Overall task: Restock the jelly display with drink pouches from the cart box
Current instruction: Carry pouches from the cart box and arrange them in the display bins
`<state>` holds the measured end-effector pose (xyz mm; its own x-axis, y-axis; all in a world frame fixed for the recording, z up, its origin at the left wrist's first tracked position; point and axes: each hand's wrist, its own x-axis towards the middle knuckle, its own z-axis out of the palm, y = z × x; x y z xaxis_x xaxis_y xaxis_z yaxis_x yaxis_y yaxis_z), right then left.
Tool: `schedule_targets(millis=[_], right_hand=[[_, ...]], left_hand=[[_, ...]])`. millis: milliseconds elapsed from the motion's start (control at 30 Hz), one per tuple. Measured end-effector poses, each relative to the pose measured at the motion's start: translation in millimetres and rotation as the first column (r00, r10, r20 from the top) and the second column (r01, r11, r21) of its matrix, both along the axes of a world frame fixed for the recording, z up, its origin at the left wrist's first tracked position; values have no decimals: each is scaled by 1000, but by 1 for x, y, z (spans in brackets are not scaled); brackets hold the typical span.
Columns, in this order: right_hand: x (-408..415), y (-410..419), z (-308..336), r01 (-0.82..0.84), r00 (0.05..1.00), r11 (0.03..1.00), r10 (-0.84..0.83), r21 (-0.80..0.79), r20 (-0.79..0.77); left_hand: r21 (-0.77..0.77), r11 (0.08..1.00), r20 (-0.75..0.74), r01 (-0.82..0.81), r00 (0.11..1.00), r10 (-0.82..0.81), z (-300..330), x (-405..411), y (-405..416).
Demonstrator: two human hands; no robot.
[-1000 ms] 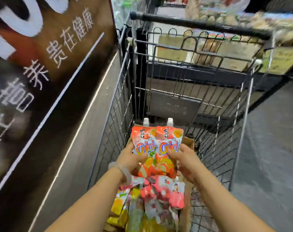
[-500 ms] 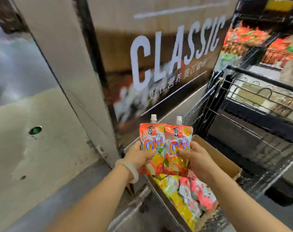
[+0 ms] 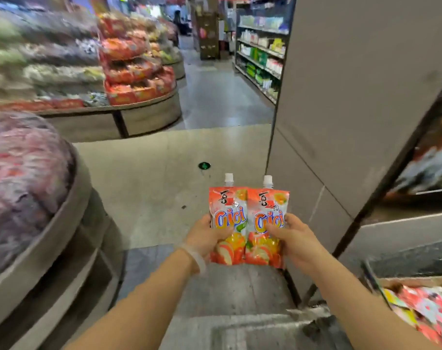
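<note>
Two orange drink pouches with white caps stand upright side by side in front of me, over the floor. My left hand grips the left pouch at its lower left edge. The right pouch is gripped by my right hand on its right side. The cardboard cart box, with more bright pouches inside, shows at the bottom right corner. A round display heaped with blurred reddish packets curves along the left.
A grey pillar with a dark poster rises close on the right. Another round display of red packets stands further back on the left. Shelves line the aisle beyond. Open tiled floor lies ahead.
My view has swung left, away from the cart and towards the store floor and round displays. Both hands have carried the two pouches along, still held upright side by side.
</note>
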<state>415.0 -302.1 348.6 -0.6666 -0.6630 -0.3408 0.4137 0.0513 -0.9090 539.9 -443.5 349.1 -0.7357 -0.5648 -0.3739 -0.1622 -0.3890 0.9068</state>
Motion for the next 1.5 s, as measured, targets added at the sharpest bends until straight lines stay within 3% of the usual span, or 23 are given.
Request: schedule_targets(millis=[200,367,700,1100,1300,1500], right_hand=[[130,-128,9,-247,969,968,246,-48,-24],[238,-219,19,-492,871,866,491,-85,-39],[454,-353,17,-852,523,522,851,-45,-44],[689,-516,30,-976,217,216,962,-24,-166],[760,-548,14,-977,196,208,965,54,-173],[803,-556,-10,-948,218,253,958,194,-188]], left_hand=[[-19,964,4,-264,964,264,25,167,-82],[7,880,-41,-475,879,475,37,295,-129],[9,534,-18,-846,534,846,27,511,-170],[-24,142,-12,-990,143,990,52,709,-268],[-55,86,25,-995,85,996,43,769,-294],[-32,139,122,-990,134,983,7,819,-323]])
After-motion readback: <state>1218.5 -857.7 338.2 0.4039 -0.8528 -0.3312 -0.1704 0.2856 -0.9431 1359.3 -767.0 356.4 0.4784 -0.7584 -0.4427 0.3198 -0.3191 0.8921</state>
